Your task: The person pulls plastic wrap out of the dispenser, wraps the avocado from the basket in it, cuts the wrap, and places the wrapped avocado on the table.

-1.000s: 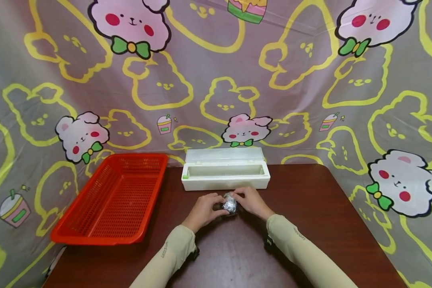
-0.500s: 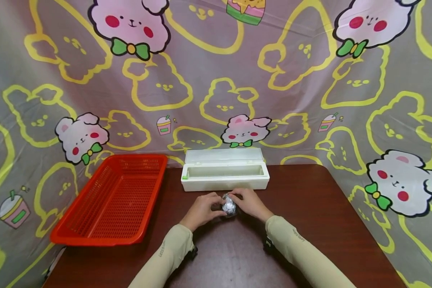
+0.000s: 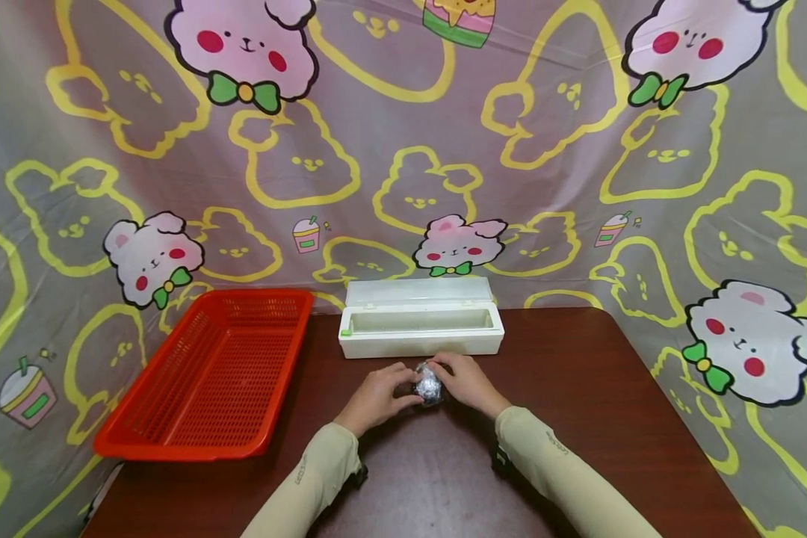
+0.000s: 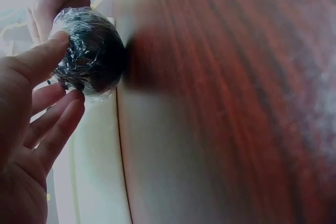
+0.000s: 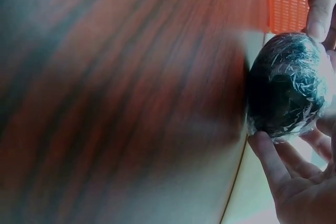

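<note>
A dark rounded thing wrapped in crinkled cling film [image 3: 429,385] sits on the table between both hands; its kind is hidden under the film. In the left wrist view, my left hand [image 3: 374,398] holds the wrapped thing [image 4: 93,51] from the left, thumb on one side and bent fingertips on the other. From the right, my right hand [image 3: 469,382] grips it with thumb and fingertips, as the right wrist view shows around the shiny wrapped thing [image 5: 286,87]. Just behind the hands stands a long white cling film dispenser [image 3: 421,346], its clear lid [image 3: 418,290] raised.
A red perforated plastic basket [image 3: 218,388] stands on the left of the brown table [image 3: 565,373]. On the dispenser's left front edge is a small green piece [image 3: 346,332]. A patterned cloth [image 3: 545,164] hangs behind and at both sides.
Both hands stay around the wrapped thing in almost the same place. Only slight shifts of the fingers show.
</note>
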Demonstrator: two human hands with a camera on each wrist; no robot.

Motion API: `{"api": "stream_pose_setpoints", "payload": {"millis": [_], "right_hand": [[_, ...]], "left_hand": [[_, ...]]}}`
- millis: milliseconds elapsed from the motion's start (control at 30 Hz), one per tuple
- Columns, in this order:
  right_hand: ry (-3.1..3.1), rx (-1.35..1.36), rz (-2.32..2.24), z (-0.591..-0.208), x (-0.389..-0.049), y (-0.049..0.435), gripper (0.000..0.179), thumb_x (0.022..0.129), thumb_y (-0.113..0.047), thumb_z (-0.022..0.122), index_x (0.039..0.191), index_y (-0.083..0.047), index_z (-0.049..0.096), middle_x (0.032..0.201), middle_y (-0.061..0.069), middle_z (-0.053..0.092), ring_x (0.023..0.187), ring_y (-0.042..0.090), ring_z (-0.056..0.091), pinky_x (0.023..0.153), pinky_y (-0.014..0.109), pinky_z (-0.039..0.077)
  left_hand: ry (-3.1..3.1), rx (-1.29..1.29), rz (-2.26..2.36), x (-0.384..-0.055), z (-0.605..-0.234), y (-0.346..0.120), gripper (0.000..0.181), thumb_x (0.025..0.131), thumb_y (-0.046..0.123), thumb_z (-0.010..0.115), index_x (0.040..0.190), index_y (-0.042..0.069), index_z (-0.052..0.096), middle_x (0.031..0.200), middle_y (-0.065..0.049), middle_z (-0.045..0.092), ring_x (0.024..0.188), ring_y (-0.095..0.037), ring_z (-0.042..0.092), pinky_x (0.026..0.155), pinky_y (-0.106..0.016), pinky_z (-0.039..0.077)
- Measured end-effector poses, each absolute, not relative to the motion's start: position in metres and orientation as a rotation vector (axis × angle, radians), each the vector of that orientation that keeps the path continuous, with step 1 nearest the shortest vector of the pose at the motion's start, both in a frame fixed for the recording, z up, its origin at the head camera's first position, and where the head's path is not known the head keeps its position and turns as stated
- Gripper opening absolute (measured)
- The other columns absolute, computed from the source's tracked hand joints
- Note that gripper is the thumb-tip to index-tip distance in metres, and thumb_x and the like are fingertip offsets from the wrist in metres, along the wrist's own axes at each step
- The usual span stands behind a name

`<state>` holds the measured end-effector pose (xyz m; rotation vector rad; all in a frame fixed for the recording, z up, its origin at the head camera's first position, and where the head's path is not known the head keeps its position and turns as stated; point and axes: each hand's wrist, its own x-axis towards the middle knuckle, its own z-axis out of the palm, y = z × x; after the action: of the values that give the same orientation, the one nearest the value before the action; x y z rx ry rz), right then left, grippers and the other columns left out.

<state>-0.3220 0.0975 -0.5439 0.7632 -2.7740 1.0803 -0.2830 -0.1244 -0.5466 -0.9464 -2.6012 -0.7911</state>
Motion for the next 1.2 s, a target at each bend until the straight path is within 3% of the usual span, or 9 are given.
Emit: {"api": "stream_pose_setpoints", "payload": {"millis": [167,300,567,900,1200], "right_hand": [[-2.77,0.734,1.122,-0.543,-0.32,0.097,0.024,0.107,-0.029,0.056,0.108,-0.016,0.076,0.109,0.003,0.076,0.108,0.025,0.07,0.096,0.047,0.054],[-2.79,0.746,1.126,-0.542,-0.317,0.096,0.027,0.106,-0.034,0.059,0.116,-0.014,0.075,0.117,0.005,0.074,0.115,0.027,0.068,0.1,0.049,0.053],[-2.772,0.795,1.111,-0.54,-0.312,0.095,0.029,0.104,-0.031,0.064,0.124,-0.013,0.073,0.121,0.007,0.072,0.115,0.027,0.067,0.099,0.049,0.053],[-2.794,0.77,1.101,-0.537,-0.308,0.092,0.028,0.105,-0.024,0.059,0.125,-0.01,0.072,0.12,0.01,0.068,0.115,0.031,0.066,0.1,0.05,0.052],[-2.762,0.773,1.075,-0.535,-0.305,0.086,0.028,0.105,-0.018,0.056,0.124,-0.005,0.072,0.118,0.012,0.068,0.112,0.032,0.067,0.097,0.052,0.053]], "left_hand": [[-2.615,-0.951,-0.779,-0.284,-0.542,-0.128,0.032,0.092,0.029,0.08,0.122,0.019,0.075,0.113,0.004,0.074,0.105,-0.013,0.071,0.092,-0.033,0.058],[-2.599,-0.915,-0.792,-0.288,-0.536,-0.135,0.03,0.094,0.026,0.078,0.123,0.018,0.075,0.115,0.0,0.075,0.109,-0.015,0.07,0.095,-0.037,0.057],[-2.547,-0.592,-0.704,-0.315,-0.528,-0.153,0.037,0.093,0.023,0.079,0.129,0.017,0.071,0.126,-0.005,0.071,0.122,-0.028,0.062,0.104,-0.049,0.051],[-2.612,-0.369,-0.593,-0.347,-0.525,-0.167,0.057,0.098,0.038,0.069,0.148,0.013,0.056,0.151,-0.012,0.056,0.145,-0.036,0.044,0.119,-0.058,0.034],[-2.729,-0.322,-0.561,-0.361,-0.53,-0.173,0.067,0.099,0.053,0.062,0.154,0.017,0.048,0.158,-0.011,0.049,0.15,-0.035,0.037,0.123,-0.058,0.029]]}}
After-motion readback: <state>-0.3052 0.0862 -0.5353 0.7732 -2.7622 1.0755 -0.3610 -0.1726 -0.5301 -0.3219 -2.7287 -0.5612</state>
